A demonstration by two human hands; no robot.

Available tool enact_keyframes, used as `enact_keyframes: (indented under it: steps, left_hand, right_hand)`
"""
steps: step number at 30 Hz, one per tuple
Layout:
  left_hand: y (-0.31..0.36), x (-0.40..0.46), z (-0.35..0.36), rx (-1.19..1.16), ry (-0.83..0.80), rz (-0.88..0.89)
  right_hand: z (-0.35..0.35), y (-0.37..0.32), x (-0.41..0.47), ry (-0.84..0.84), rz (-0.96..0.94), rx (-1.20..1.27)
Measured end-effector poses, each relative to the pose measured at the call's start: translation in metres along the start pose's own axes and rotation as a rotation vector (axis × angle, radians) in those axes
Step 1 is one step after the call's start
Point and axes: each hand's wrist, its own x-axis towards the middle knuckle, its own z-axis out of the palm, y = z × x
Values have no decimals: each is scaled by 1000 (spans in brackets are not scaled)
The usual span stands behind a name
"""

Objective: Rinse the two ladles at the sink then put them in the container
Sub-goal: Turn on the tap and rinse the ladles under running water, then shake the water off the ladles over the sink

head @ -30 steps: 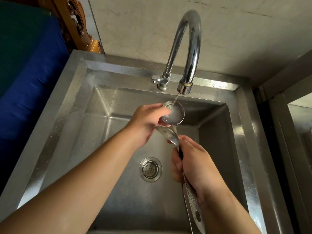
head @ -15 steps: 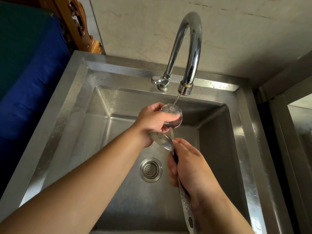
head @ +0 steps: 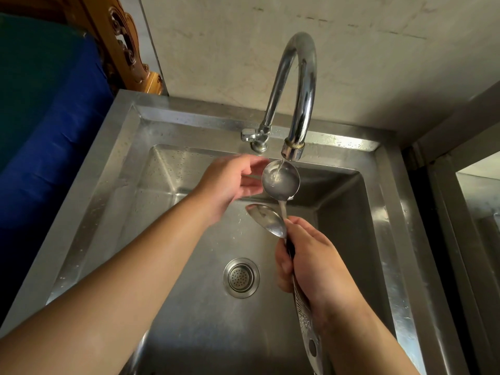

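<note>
My right hand [head: 311, 261] grips the handles of two steel ladles together over the steel sink [head: 113, 169]. The upper ladle's round bowl [head: 280, 180] sits right under the tap's spout [head: 292, 151], and a thin stream of water runs into it and spills off its lower edge. The second ladle's bowl [head: 267, 219] hangs just below and to the left, tilted. My left hand [head: 232, 182] hovers just left of the upper bowl, fingers spread and off the metal. The handles' ends [head: 308, 336] stick out below my right wrist. No container is in view.
The curved chrome tap [head: 300, 85] rises from the sink's back rim, its lever [head: 247, 135] at the left. A round drain strainer [head: 241, 277] lies in the basin floor. Blue cloth [head: 51, 136] and carved wood [head: 121, 50] stand at the left, a steel counter [head: 476, 201] at the right.
My left hand has let go of the upper ladle's bowl and opened beside it. My right hand and both ladles have shifted slightly right, keeping the bowl under the stream.
</note>
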Motion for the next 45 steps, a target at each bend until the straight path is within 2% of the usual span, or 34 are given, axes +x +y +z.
enact_keyframes:
  steps: [2,4,6,8,11,19,21,23,26,29,31,34,37,40,45]
  left_hand:
    - [2,6,-6,241,95,152]
    - [3,14,-14,588,176,341]
    - [2,24,-21,890,147,498]
    - [-1,35,-26,1087,38,534]
    - [-7,43,-33,1221,-21,522]
    - [-30,39,-40,1315,-2,610]
    - [-37,37,-41,1298,1,592]
    - [-45,31,-35,1177,3,515]
    - [-69,-6,-19,738,-120,225]
    - [-93,-70,-7,225,-388,-164]
    - [-101,-105,-9,-47,-481,-337]
    - [-107,-129,-16,-89,-548,-321]
    - [-104,-145,-21,-71,-401,-306]
    - [-91,-159,-26,-52,-338,-235]
    - [-61,-175,-36,137,19,-88]
  right_hand:
    - [-1,-1,1,-5,-3,-2]
    - [-1,-3,1,-8,-6,-11]
    - [-1,-5,1,-9,-15,-20]
    - [0,-7,1,-8,-22,-24]
    - [0,-8,0,-1,-30,-46]
    - [2,0,3,2,-28,-93]
    - [3,4,4,-3,-23,-92]
    - [4,8,5,-13,-15,-54]
    - [4,14,7,-37,1,39]
    - [4,20,11,-30,37,162]
    - [3,23,13,-29,58,204]
    - [-1,25,14,-21,81,223]
    - [-2,24,11,-23,75,207]
    - [-4,19,3,-7,59,131]
    - [-34,8,-18,169,-59,-211]
